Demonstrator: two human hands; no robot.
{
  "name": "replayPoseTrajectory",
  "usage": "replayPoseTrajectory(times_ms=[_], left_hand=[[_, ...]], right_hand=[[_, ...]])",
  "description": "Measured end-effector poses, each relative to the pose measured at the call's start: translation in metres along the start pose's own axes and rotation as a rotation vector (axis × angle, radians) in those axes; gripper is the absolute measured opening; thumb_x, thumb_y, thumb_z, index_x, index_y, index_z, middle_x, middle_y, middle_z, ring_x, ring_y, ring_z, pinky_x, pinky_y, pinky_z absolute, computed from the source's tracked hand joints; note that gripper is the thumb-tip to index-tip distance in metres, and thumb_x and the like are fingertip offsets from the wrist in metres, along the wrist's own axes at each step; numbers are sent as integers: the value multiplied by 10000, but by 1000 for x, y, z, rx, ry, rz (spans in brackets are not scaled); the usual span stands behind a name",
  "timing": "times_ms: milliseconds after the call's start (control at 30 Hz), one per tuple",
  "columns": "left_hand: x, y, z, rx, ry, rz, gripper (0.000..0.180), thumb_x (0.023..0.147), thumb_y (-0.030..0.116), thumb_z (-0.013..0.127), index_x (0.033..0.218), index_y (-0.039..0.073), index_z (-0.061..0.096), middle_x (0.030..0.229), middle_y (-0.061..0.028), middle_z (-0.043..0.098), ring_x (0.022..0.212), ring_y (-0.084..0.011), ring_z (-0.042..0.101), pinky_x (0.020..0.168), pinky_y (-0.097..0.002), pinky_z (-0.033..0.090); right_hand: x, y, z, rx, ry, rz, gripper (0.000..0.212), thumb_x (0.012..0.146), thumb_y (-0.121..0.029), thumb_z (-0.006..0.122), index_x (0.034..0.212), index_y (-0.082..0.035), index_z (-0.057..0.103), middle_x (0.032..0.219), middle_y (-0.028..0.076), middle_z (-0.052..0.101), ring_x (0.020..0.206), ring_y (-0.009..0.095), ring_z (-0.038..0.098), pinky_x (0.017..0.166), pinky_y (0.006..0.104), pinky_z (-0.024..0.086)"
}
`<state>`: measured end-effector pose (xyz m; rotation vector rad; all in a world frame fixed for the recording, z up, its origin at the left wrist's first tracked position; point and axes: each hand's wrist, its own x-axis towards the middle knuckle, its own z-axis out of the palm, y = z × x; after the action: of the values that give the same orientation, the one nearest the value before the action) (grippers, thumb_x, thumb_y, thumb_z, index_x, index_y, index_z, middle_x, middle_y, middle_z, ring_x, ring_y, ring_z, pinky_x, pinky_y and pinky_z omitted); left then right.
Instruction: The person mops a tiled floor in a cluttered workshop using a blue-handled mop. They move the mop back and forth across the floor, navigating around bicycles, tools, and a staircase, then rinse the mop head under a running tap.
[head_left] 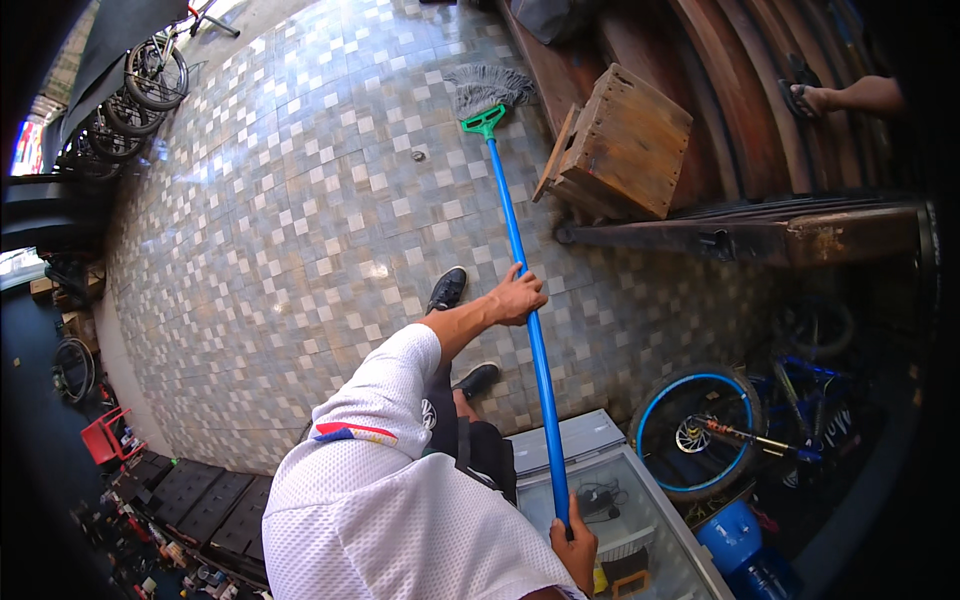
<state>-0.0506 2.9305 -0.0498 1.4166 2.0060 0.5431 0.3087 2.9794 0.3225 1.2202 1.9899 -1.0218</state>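
Observation:
A string mop with a blue handle [513, 225] and a green clamp [484, 121] slants across the view. Its grey strands [487, 88] rest on the tiled floor, beside a wooden crate. Partway along the handle, my left hand [517, 296] is closed around it. Lower down, near the handle's upper end, my right hand [574, 548] also grips it, over a glass-topped case [600, 500]. My feet, in dark shoes [449, 288], stand on the floor left of the handle.
The wooden crate [640, 140] sits against wooden steps [735, 90], where another person's sandalled foot [815, 99] shows. A bicycle wheel with a blue rim [697, 432] is at the lower right, near a blue container [735, 540]. Bicycles [156, 73] line the far left. A small round object [418, 155] lies on the tiles.

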Motion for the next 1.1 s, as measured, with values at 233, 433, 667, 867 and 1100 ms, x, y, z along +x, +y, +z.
replayPoseTrajectory(times_ms=[233,433,667,867,1100], left_hand=[[9,-19,-5,61,49,12,127,791,141,702,896,171,635,1021,-63,559,1208,-279,511,1157,-684,233],[15,-21,-10,123,82,21,84,820,160,678,900,164,652,1018,-62,582,1193,-275,528,1157,-665,254],[-1,1,-3,4,-4,68,89,824,177,680,908,157,660,1010,-73,586,1190,-279,533,1145,-677,266],[-7,-9,-4,129,121,8,124,779,164,718,889,163,660,1010,-67,584,1196,-289,523,1146,-682,257],[-18,-14,5,79,-122,79,90,774,166,709,860,166,683,983,-61,593,1174,-270,541,1133,-689,262]], right_hand=[[15,-12,17,52,18,45,579,947,-123,618,1504,-31,487,832,131,689,708,148,637,659,331,519],[23,-14,13,281,17,159,557,962,-94,601,1506,-35,494,769,32,613,558,51,455,502,248,383],[-7,-13,-3,231,-52,157,572,960,-91,598,1515,-25,475,809,59,636,637,76,532,566,258,445],[-1,-32,11,136,-11,185,574,963,-82,596,1516,-10,459,878,92,656,729,114,567,649,282,477],[-17,-34,15,247,-126,100,586,982,-122,608,1529,-6,434,918,111,655,798,125,580,719,278,493]])
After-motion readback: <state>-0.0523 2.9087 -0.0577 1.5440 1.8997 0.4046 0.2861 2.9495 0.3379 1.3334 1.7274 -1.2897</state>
